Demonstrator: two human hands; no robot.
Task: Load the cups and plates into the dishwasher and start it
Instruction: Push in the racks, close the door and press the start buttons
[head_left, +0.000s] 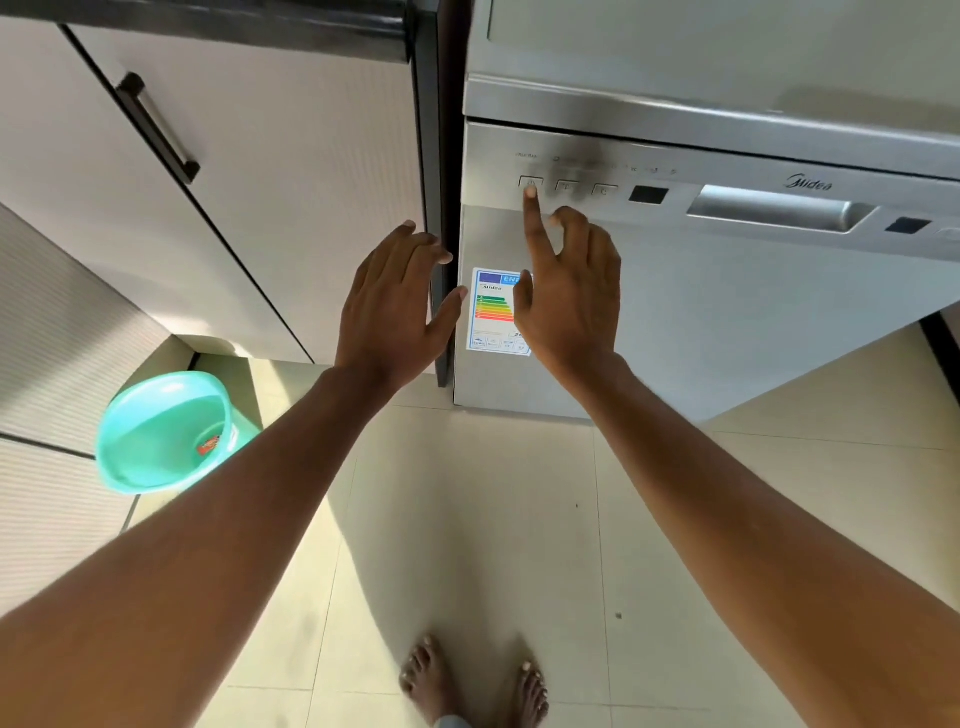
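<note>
My right hand (571, 296) has its index finger (531, 208) stretched out straight, the tip set on the leftmost small square button (531, 182) of the control strip on the silver stainless-steel dishwasher (727, 322). The other three fingers are loosely bent and hold nothing, and the thumb points out to the left. The wrist is raised and the forearm runs up from the lower right of my view.

My left hand (395, 306) is spread flat, with its fingers straight and close together and its thumb apart, and it grips nothing. It sits in front of the dark gap between the dishwasher and the pale cream cabinet door (291, 197). I cannot tell whether its fingertips touch anything. Its forearm comes up from the lower left.

The dishwasher stands straight ahead of me with its door closed, beside the cabinet. To the right of the pressed button are two more square buttons, then a small dark display window (648, 195) and the recessed metal door handle (779, 208). A colourful energy-rating sticker (493, 312) on the door front is partly covered by my right hand.

A round mint-green plastic basin (166, 431) lies on the pale tiled floor (493, 519) to the left, and two bare feet (431, 680) show at the bottom edge.
</note>
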